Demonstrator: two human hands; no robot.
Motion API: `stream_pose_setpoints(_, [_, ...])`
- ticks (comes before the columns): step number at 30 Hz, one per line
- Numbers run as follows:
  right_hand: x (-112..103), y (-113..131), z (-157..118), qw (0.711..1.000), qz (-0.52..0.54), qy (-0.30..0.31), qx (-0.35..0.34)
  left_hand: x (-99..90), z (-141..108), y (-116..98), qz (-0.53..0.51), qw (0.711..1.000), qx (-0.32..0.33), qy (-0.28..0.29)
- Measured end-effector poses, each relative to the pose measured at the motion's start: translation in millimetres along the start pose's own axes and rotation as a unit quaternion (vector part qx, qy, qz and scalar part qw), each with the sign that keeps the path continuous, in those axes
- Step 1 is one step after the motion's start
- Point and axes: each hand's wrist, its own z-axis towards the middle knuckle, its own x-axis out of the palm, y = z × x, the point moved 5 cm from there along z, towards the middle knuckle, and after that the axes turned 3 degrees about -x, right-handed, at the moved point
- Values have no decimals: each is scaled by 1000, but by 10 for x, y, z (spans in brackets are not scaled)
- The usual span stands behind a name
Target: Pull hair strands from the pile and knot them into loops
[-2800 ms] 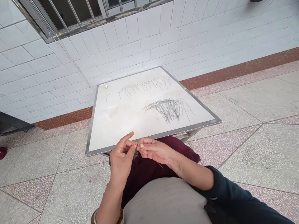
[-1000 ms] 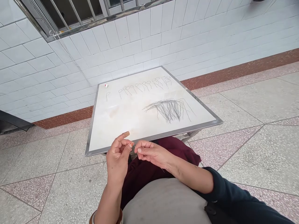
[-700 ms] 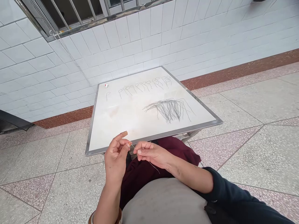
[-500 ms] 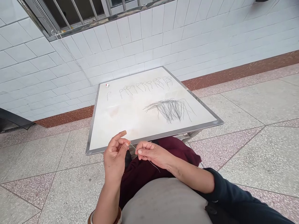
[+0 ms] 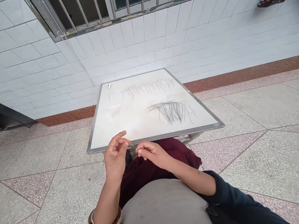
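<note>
My left hand [image 5: 116,152] is closed in a pinch on one end of a thin wire [image 5: 133,145], its index finger and thumb together and another finger raised. A small orange spot shows at the pinching tips. A short way to the right, my right hand [image 5: 151,152] pinches the same wire between thumb and fingers. The stretch between the hands looks straight. Both hands are above my lap, just at the near edge of a white table [image 5: 126,115]. On it lies a loose heap of dark straight wires [image 5: 171,112].
Along the table's far side runs a row of wires with looped ends [image 5: 147,87]. A single looped wire [image 5: 110,95] lies left of them, near a small red-and-white object [image 5: 109,86]. Behind stands a white tiled wall [image 5: 130,46] with a barred window [image 5: 86,14].
The view has shifted slightly. The loose wire tail that hung below my right hand no longer shows. Both hands keep their pinch almost in the same place.
</note>
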Motion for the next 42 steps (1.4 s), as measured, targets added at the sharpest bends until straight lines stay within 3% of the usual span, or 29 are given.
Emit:
stream_pose_setpoints(7, [-51,-202,-84,998,-52,4,47,-357,114,52,9,992,32,-118])
stream_pose_setpoints(15, [-229,-321,-326,989,-132,-1,67,-622,161,187,6,985,30,-169])
stream_pose_setpoints(17, [-317,-292,-334,984,-158,-45,64,-634,176,194,22,989,17,-147])
stream_pose_setpoints(20, [-351,-173,-249,978,-183,-92,36,-503,183,214,36,997,-21,-70])
stream_pose_setpoints(24, [-128,5,-42,968,-245,-34,-41,-219,148,237,7,999,-52,6])
stream_pose_setpoints(27, [-10,27,33,959,-276,-15,-66,-109,132,258,-18,997,-66,39])
stream_pose_setpoints(33, [-218,-98,-1,953,-290,-90,-19,-224,157,333,0,996,-73,59])
stream_pose_setpoints(42, [-455,-119,-3,942,-307,-131,-14,-239,178,496,-9,993,-103,65])
